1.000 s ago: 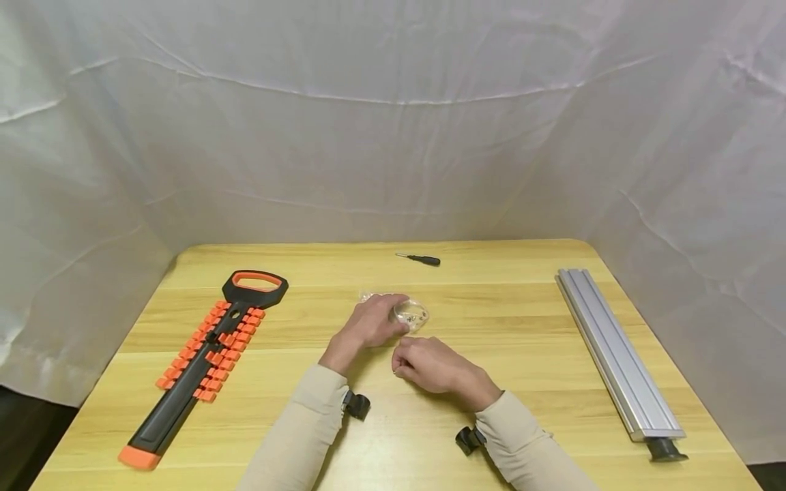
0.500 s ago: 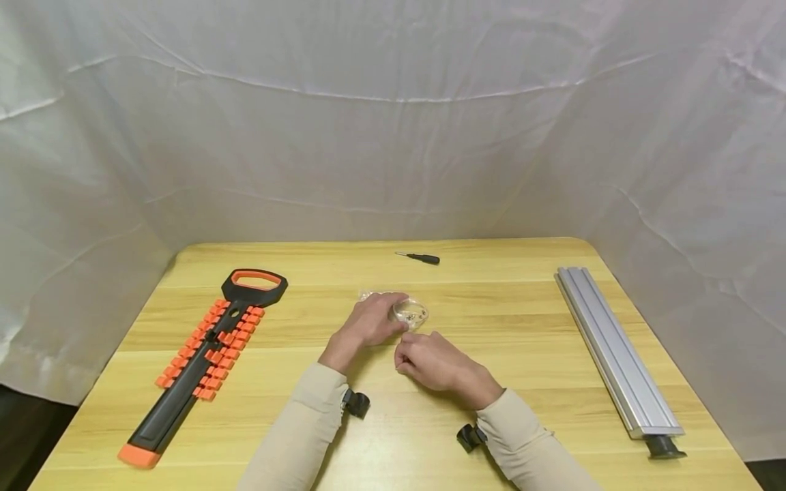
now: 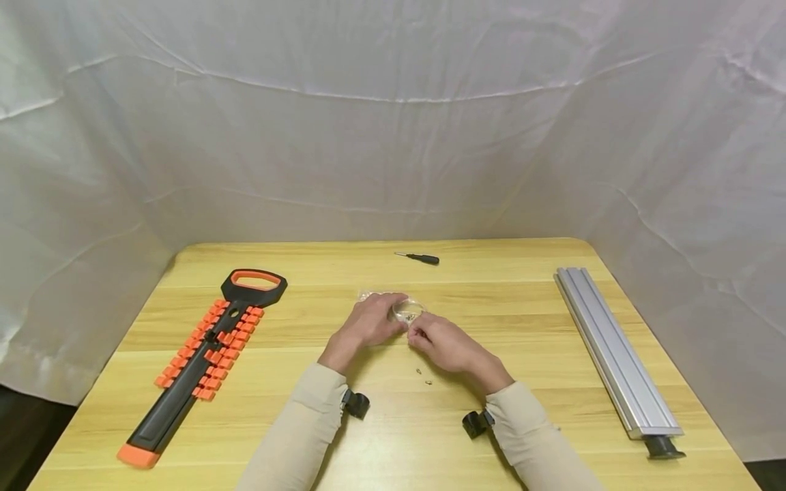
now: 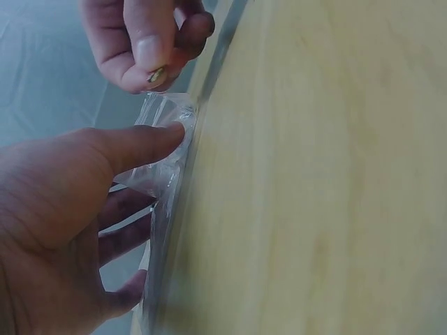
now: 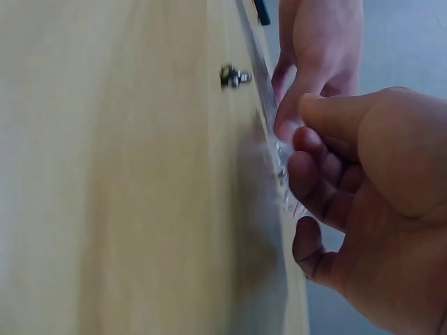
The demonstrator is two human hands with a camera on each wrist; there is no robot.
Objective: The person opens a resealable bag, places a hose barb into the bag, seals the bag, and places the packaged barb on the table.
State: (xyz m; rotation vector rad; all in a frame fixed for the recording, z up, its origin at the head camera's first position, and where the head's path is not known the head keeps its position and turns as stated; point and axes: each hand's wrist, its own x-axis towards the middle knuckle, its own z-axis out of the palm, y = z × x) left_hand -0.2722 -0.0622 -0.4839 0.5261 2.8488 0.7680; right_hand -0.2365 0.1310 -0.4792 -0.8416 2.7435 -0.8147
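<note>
Near mid-tabletop (image 3: 491, 286), left hand (image 3: 368, 324) pressing down on clear bag (image 3: 406, 311), fingers spread, thumb tip on its plastic. Right hand (image 3: 445, 344) touching bag's near edge, fingers (image 4: 150, 59) curled, pinching a small screw (image 4: 158, 75) at bag's mouth. Two loose screws (image 3: 424, 377) lying just below right hand. Orange-black rack (image 3: 205, 354) well off left, screwdriver (image 3: 419, 258) beyond bag, aluminium rail (image 3: 614, 348) along right edge.
</note>
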